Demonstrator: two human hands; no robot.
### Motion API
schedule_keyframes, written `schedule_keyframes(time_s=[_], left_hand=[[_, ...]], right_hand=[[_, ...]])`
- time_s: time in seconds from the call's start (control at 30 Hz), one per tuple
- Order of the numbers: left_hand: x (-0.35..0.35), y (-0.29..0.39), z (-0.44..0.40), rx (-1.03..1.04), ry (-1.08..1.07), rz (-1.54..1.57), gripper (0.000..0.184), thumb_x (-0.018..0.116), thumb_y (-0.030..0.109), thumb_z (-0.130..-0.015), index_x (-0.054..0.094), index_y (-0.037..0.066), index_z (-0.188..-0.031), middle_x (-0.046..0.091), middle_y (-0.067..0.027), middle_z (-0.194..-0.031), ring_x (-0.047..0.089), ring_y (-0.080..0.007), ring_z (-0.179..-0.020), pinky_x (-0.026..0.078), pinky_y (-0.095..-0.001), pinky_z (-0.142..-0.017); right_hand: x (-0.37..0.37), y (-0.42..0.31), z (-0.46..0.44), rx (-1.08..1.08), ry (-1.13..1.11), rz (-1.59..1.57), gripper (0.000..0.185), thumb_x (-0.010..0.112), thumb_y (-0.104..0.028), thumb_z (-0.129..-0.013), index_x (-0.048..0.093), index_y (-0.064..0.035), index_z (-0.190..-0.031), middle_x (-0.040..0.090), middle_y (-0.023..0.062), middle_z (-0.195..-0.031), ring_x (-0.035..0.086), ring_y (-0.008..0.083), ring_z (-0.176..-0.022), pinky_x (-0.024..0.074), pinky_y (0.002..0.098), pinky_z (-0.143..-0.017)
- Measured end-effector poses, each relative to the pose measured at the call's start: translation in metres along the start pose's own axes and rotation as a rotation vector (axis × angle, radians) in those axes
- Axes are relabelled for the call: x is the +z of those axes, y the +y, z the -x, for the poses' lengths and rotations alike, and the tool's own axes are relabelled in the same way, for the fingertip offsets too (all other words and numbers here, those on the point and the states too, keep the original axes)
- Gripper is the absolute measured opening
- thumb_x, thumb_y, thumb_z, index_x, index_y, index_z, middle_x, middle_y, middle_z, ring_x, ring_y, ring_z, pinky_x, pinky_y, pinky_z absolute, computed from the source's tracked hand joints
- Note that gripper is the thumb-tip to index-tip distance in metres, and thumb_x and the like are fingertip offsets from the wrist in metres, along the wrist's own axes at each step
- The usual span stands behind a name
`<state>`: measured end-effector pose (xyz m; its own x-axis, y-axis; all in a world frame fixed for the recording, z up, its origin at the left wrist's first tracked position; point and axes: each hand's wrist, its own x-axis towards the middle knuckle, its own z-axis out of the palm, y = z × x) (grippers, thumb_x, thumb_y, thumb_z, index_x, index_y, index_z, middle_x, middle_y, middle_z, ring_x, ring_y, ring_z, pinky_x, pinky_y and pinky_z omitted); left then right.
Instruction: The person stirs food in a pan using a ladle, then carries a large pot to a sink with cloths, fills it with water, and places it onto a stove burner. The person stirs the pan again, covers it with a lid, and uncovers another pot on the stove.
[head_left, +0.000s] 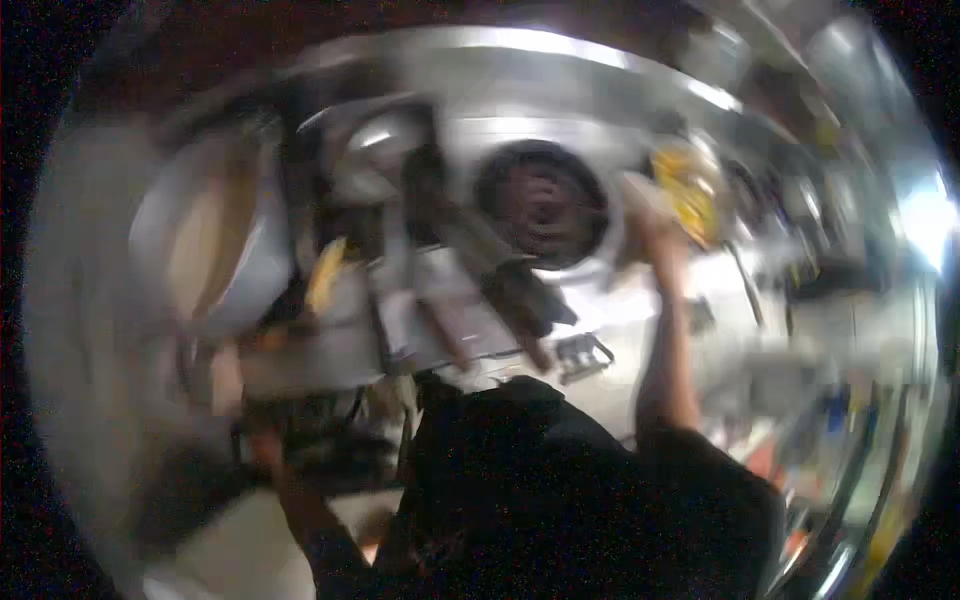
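Observation:
Strong motion blur smears the view. My right hand (648, 222) reaches forward at the right edge of a round dark thing (541, 203) with a pale rim, perhaps a pan or a burner. Just beyond that hand is a yellow item (688, 190) in what looks like clear wrapping. My left hand (262, 440) is low at the left, below a large pale round vessel (265, 262) with something beige in it. The fingers of both hands are too smeared to show whether they grip anything.
Between my arms lie several long-handled utensils (440, 325) on a light surface. A small yellow thing (326, 274) sits near the large vessel. A small dark-framed object (584, 357) lies close to my body. Blurred containers and tools crowd the right side.

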<state>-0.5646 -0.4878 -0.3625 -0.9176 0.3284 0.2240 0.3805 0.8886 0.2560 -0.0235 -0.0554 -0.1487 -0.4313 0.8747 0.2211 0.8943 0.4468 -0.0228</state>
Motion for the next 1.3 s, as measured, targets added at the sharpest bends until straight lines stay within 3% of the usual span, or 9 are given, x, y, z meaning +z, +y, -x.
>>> schedule_keyframes(time_s=[0.23, 0.37, 0.57, 0.67, 0.77, 0.9, 1.0, 1.17, 1.3], left_hand=[[0.031, -0.006, 0.034, 0.08, 0.01, -0.088, 0.034, 0.055, 0.038, -0.073, 0.062, 0.009, -0.091, 0.06, -0.0116, -0.077, 0.058, -0.0304, -0.07, 0.046, -0.0418, -0.059], [0.04, -0.006, 0.054, 0.098, 0.004, -0.106, 0.035, 0.054, 0.039, -0.073, 0.061, 0.01, -0.092, 0.059, -0.0107, -0.076, 0.057, -0.0294, -0.069, 0.045, -0.0416, -0.058], [0.037, 0.002, 0.086, 0.076, -0.011, -0.085, 0.036, 0.053, 0.041, -0.073, 0.06, 0.012, -0.094, 0.058, -0.0094, -0.075, 0.055, -0.0279, -0.067, 0.044, -0.0411, -0.057], [0.031, 0.014, 0.118, 0.035, -0.058, -0.054, 0.036, 0.052, 0.041, -0.073, 0.06, 0.013, -0.095, 0.057, -0.0087, -0.075, 0.054, -0.0272, -0.066, 0.044, -0.0409, -0.056], [0.024, 0.03, 0.155, 0.007, -0.189, 0.02, 0.037, 0.052, 0.042, -0.073, 0.059, 0.014, -0.097, 0.056, -0.0081, -0.074, 0.053, -0.0265, -0.066, 0.043, -0.0407, -0.055], [0.029, 0.065, 0.205, -0.096, -0.443, 0.222, 0.038, 0.051, 0.043, -0.073, 0.058, 0.016, -0.098, 0.055, -0.0072, -0.073, 0.052, -0.0255, -0.065, 0.042, -0.0404, -0.054], [0.042, 0.09, 0.237, -0.192, -0.682, 0.392, 0.038, 0.05, 0.044, -0.073, 0.058, 0.017, -0.099, 0.054, -0.0066, -0.073, 0.051, -0.0247, -0.064, 0.041, -0.0402, -0.053], [0.089, 0.116, 0.273, -0.375, -1.108, 0.656, 0.04, 0.049, 0.046, -0.073, 0.057, 0.018, -0.101, 0.053, -0.0055, -0.072, 0.05, -0.0235, -0.063, 0.04, -0.0399, -0.052], [0.124, 0.128, 0.286, -0.474, -1.29, 0.754, 0.041, 0.048, 0.047, -0.074, 0.056, 0.02, -0.103, 0.052, -0.0046, -0.071, 0.048, -0.0225, -0.061, 0.039, -0.0396, -0.051]], right_hand=[[0.068, -0.036, 0.058, 0.314, -0.507, -0.392, 0.048, 0.057, -0.044, -0.077, 0.061, -0.0033, -0.101, 0.059, 0.0258, -0.094, 0.057, 0.0386, -0.085, 0.0451, 0.0407, -0.077], [0.081, 0.109, 0.097, 0.311, 0.265, -0.133, 0.045, 0.069, -0.022, -0.07, 0.054, -0.0046, -0.109, 0.053, 0.0168, -0.109, 0.049, 0.0332, -0.103, 0.0395, 0.0402, -0.088], [0.023, 0.345, 0.144, 0.798, -0.034, 0.338, 0.061, 0.061, -0.045, -0.074, 0.042, -0.0148, -0.124, 0.046, 0.0188, -0.117, 0.044, 0.0358, -0.109, 0.0368, 0.0515, -0.087], [0.021, 0.413, 0.151, 0.765, -0.23, 0.408, 0.067, 0.061, -0.034, -0.075, 0.031, -0.0174, -0.133, 0.051, 0.0179, -0.115, 0.049, 0.0334, -0.107, 0.0435, 0.0462, -0.08], [0.068, 0.479, 0.161, 0.635, -0.267, -0.017, 0.055, 0.058, -0.028, -0.077, 0.039, -0.0122, -0.126, 0.054, 0.0201, -0.107, 0.054, 0.0358, -0.097, 0.0451, 0.0441, -0.077], [0.047, 0.454, 0.17, 0.371, -0.213, -0.248, 0.035, 0.057, -0.018, -0.076, 0.051, -0.0054, -0.108, 0.06, 0.0203, -0.094, 0.059, 0.037, -0.083, 0.0466, 0.0423, -0.073], [-0.009, 0.43, 0.162, 0.604, -0.222, -0.524, 0.029, 0.057, -0.018, -0.075, 0.055, -0.0036, -0.101, 0.06, 0.0218, -0.089, 0.058, 0.0383, -0.084, 0.0457, 0.0427, -0.074], [0.033, 0.425, 0.123, 0.475, -0.09, -0.42, 0.032, 0.057, -0.018, -0.074, 0.056, -0.003, -0.102, 0.06, 0.0236, -0.087, 0.057, 0.0399, -0.086, 0.0454, 0.0448, -0.076], [0.001, 0.42, 0.119, 0.262, -0.28, -0.147, 0.026, 0.059, -0.023, -0.074, 0.058, -0.0055, -0.094, 0.061, 0.0212, -0.084, 0.059, 0.0377, -0.08, 0.047, 0.046, -0.072]])
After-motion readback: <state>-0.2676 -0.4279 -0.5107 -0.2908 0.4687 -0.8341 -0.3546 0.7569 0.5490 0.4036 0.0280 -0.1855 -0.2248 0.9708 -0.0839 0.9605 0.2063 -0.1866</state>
